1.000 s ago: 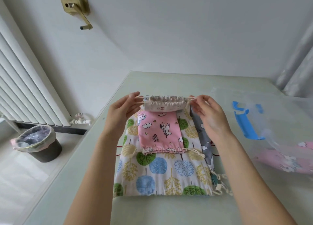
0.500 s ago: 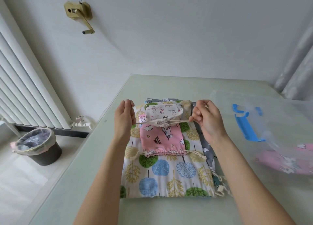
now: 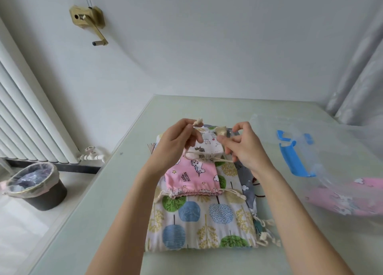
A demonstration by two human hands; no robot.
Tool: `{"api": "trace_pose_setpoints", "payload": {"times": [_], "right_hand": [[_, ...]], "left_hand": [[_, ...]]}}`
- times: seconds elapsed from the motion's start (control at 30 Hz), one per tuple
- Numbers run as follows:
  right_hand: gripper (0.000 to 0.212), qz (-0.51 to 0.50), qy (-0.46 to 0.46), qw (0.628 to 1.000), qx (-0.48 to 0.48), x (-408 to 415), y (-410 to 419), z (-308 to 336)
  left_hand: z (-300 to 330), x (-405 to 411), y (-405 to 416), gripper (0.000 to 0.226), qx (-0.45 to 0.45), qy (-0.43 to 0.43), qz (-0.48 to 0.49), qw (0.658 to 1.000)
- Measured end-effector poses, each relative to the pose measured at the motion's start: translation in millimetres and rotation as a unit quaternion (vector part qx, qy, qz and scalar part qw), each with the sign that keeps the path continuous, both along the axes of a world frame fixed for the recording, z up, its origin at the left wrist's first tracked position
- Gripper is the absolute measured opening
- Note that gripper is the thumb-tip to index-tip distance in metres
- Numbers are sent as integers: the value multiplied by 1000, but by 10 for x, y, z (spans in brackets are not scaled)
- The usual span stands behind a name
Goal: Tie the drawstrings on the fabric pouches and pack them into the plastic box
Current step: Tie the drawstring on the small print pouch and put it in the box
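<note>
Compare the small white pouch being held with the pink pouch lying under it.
The white pouch is smaller, and both hands, left and right, hold its strings; the pink pouch is larger and lies untouched on the stack. White's mouth is cinched tight; pink's is only gathered. Both have cream drawstrings and cartoon prints.

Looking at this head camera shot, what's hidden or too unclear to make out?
- Knot state on the small white pouch: the left hand and right hand cover the cord ends.
- Plastic box: cut off by the right edge; its clear walls blur the pink pouch inside.
- Grey pouch: mostly buried under the tree-print pouch.
</note>
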State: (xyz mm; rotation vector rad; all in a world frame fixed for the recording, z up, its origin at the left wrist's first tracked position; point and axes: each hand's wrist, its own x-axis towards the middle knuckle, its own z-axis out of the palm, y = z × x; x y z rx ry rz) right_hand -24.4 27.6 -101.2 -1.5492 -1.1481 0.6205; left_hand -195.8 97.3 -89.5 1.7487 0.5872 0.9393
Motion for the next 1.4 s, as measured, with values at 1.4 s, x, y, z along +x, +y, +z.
{"api": "trace_pose_setpoints", "payload": {"times": [1.4], "right_hand": [[9, 154, -35, 985, 66, -90, -135, 240]], "left_hand": [[-60, -23, 2, 12, 203, 174, -8, 964]]}}
